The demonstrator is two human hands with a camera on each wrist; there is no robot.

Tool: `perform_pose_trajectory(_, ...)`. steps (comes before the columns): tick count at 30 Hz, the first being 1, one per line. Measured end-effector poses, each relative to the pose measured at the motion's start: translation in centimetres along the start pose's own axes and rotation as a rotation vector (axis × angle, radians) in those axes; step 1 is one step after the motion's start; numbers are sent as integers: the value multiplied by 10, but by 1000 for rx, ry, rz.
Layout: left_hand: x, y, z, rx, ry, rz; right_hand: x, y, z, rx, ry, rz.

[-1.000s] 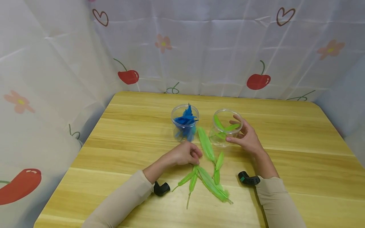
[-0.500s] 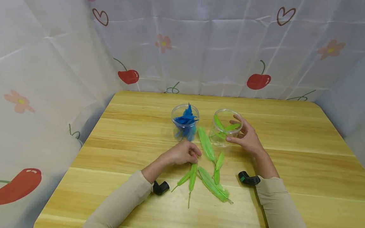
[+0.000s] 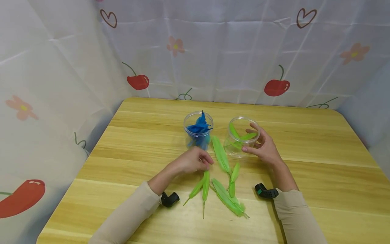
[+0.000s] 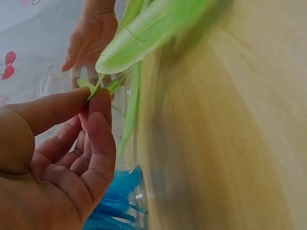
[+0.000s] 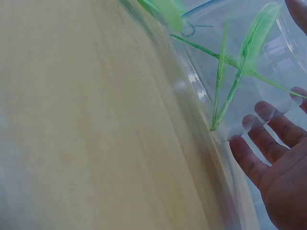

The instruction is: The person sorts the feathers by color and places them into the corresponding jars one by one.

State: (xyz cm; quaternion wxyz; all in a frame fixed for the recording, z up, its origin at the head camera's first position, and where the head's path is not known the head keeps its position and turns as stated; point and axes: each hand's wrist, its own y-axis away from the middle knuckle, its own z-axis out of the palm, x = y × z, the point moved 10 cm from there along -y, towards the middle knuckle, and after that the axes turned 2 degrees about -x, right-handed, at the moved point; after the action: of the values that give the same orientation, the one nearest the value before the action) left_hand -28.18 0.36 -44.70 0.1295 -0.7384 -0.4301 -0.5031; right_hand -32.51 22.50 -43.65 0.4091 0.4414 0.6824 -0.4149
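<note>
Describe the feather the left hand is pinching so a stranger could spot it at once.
Start at the wooden table and find the two clear plastic jars, one with blue feathers and one with green feathers. In front of them lies a loose cluster of green feathers. The one you want is the narrow light green feather whose tip the left hand pinches; its neighbours lie untouched.

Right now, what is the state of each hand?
Left hand: pinches a green feather.
Right hand: holds the clear jar.
</note>
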Motion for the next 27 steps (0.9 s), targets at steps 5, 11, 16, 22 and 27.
perform_pose_trajectory(5, 6, 4, -4, 7, 11, 28, -1, 0, 0, 0, 5, 7)
perform_pose_trajectory(11, 12, 7, -8, 24, 41, 65, -1, 0, 0, 1, 10, 10)
perform_pose_trajectory(16, 16, 11, -16, 73, 73, 83, -1, 0, 0, 1, -1, -2)
perform_pose_trajectory(22, 19, 17, -29, 160, 185, 98, 0, 0, 0, 3, -6, -3)
perform_pose_trajectory(27, 20, 19, -38, 238, 270, 123, -1, -1, 0, 6, 3, -3)
